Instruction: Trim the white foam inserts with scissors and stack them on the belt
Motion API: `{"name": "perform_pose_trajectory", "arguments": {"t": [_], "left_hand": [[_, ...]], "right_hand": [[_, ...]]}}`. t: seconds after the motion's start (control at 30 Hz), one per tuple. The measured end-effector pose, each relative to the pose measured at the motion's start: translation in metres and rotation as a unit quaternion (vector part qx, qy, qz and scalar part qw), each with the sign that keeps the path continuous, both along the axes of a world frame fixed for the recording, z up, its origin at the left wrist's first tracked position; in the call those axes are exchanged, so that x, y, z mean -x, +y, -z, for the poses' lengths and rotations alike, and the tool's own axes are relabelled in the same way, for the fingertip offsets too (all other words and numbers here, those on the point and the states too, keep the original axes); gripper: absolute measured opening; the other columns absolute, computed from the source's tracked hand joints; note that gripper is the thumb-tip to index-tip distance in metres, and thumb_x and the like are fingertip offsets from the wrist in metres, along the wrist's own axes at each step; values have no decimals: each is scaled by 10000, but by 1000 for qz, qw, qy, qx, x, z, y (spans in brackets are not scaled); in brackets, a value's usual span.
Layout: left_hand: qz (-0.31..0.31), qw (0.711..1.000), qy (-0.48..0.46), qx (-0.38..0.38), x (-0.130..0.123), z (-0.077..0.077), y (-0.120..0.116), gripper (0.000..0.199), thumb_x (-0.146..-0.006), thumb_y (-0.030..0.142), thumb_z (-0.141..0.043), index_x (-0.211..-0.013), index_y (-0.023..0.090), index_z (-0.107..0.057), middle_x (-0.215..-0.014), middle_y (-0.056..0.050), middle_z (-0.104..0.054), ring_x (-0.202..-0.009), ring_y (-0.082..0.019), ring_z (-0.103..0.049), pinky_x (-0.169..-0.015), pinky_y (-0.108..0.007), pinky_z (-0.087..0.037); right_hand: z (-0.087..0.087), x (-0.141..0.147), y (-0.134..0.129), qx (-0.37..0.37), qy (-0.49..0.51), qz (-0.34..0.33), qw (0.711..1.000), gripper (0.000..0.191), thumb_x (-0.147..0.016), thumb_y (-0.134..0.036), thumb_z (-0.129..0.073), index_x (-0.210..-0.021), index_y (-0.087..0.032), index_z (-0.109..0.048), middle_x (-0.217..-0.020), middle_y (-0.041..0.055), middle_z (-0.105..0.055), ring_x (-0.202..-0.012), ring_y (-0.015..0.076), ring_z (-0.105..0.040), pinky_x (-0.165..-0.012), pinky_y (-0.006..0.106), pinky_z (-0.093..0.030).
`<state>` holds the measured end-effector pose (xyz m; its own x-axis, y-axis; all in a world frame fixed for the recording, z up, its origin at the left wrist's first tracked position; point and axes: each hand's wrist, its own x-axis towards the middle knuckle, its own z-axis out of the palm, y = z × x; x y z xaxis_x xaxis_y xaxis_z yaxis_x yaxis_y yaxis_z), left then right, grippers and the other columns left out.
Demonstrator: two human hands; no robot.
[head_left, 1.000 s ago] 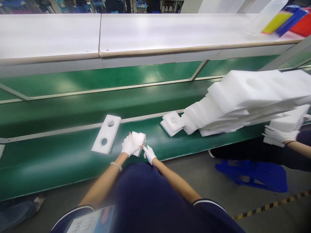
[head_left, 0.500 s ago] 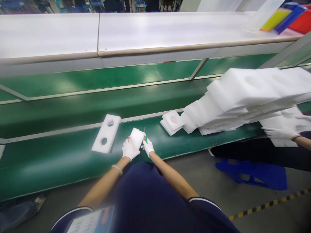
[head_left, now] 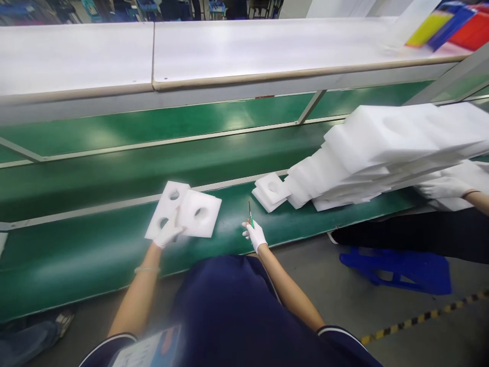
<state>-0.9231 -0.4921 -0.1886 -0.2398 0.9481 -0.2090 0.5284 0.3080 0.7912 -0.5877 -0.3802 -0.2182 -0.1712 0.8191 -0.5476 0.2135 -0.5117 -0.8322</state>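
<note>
My left hand (head_left: 168,234), in a white glove, grips the left edge of a square white foam piece (head_left: 208,224) with one round hole. That piece overlaps a longer foam block (head_left: 155,224) with two holes, lying on the green belt. In my gloved right hand (head_left: 255,236) is a thin pointed metal tool with a green handle (head_left: 251,220), tip pointing away from me; its exact kind is too small to tell. The right hand is apart from the foam.
A long leaning row of stacked white foam blocks (head_left: 355,153) fills the right side, with a small foam piece (head_left: 270,191) at its near end. A co-worker's gloved hand (head_left: 445,187) is beside it. A blue stool (head_left: 401,270) stands below; a white shelf (head_left: 229,51) runs behind.
My left hand has moved left with the foam piece, which has turned and now overlaps the longer block. My right hand has shifted right with the green-handled tool, away from the foam.
</note>
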Motion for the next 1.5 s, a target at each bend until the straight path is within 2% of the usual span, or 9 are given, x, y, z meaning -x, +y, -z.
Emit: {"name": "perform_pose_trajectory", "arguments": {"t": [0.07,0.17,0.3,0.4,0.53,0.7,0.87,1.23,1.5], "left_hand": [[34,991,129,33,-14,1,6,1054,-639,429,-645,-1479,75,-116,-1473,-193,-262,-1309,-343,-314,-1076,-444,-296],[63,959,268,72,-40,12,14,1070,-563,434,-689,-1446,46,-227,-1438,-215,-302,-1295,-376,-303,-1085,-458,-252],[-8,933,351,82,-63,31,6,1067,-568,572,-676,-1431,82,-285,-1509,-195,-154,-1372,-386,-121,-1106,-483,-170],[-40,914,401,42,-71,38,-10,828,-615,530,-668,-1301,113,-465,-1492,-168,-206,-1355,-368,-148,-1077,-469,-217],[-41,905,420,54,-84,45,-28,538,-694,443,-610,-1123,121,-578,-1396,-170,-350,-1176,-359,-360,-920,-464,-348],[-55,910,407,56,-103,49,-27,503,-683,472,-620,-1071,152,-600,-1266,-157,-439,-1063,-331,-412,-822,-420,-366],[-45,917,382,105,-114,42,-14,521,-716,524,-561,-1063,137,-596,-1095,-160,-497,-1005,-328,-431,-740,-399,-360],[-56,916,392,61,-118,49,-14,468,-679,482,-615,-1013,154,-612,-1113,-152,-490,-1033,-319,-428,-771,-398,-345],[-42,913,398,72,-121,36,-13,414,-726,458,-591,-1000,150,-626,-1381,-173,-335,-1149,-367,-348,-853,-462,-331]], "right_hand": [[3,1,-2,-4,-22,-35,999,390,-838,-283,-410,-1195,-132,-447,-1127,92,-604,-520,24,-539,-439,144,-399],[3,8,-7,-28,-59,-99,993,398,-851,-241,-361,-1236,-154,-420,-1144,72,-601,-533,30,-551,-461,157,-417],[-9,18,-22,-98,-123,-199,967,400,-887,-257,-348,-1277,-213,-422,-1063,13,-641,-552,45,-566,-562,187,-448],[-21,24,-38,-159,-189,-272,930,367,-897,-276,-368,-1245,-233,-479,-1005,12,-660,-631,87,-598,-682,230,-453],[-31,36,-56,-225,-268,-361,864,397,-892,-294,-373,-1275,-258,-469,-1102,59,-632,-866,207,-626,-772,322,-452],[-30,53,-66,-265,-330,-446,789,460,-902,-267,-318,-1359,-281,-372,-1107,80,-602,-852,223,-626,-742,353,-479],[-23,65,-68,-275,-378,-484,740,535,-878,-154,-284,-1405,-244,-294,-1070,111,-577,-827,228,-630,-700,369,-503],[-20,75,-74,-269,-409,-492,720,544,-882,-97,-203,-1417,-188,-238,-1062,148,-543,-816,231,-634,-675,392,-518],[-22,78,-73,-254,-402,-498,725,567,-881,-102,-237,-1440,-192,-204,-1063,157,-547,-844,226,-634,-711,385,-515]]}}
